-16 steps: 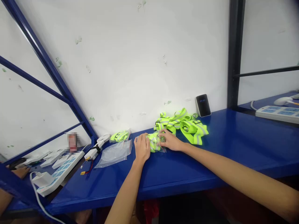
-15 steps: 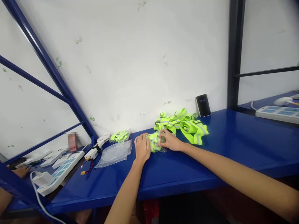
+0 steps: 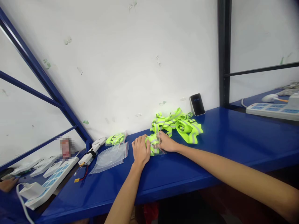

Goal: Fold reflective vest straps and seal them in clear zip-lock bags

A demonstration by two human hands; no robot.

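A clear zip bag (image 3: 155, 151) with a folded neon-yellow reflective strap (image 3: 153, 143) inside lies on the blue table between my hands. My left hand (image 3: 141, 150) curls over the bag's left end and holds it against the tabletop. At the bag's right end, by the red-lined edge, my right hand (image 3: 167, 142) has its fingers closed on the plastic; the fingertips are partly hidden. Just behind my right hand is a loose heap of neon-yellow reflective straps (image 3: 189, 129) with grey bands.
Left of my hands lie flat clear zip bags (image 3: 109, 158), a packed bag of yellow strap (image 3: 115, 138) and a white handheld fan (image 3: 90, 155) with wires. A clock-like device (image 3: 197, 104) leans near the wall. Power strips (image 3: 52, 183) sit at both sides. Another person's hand (image 3: 8, 184) shows far left.
The view has shifted slightly, so the scene sits further left. My right fingers have closed in at the bag's edge, where a round greenish thing showed before. My left hand stays on the bag.
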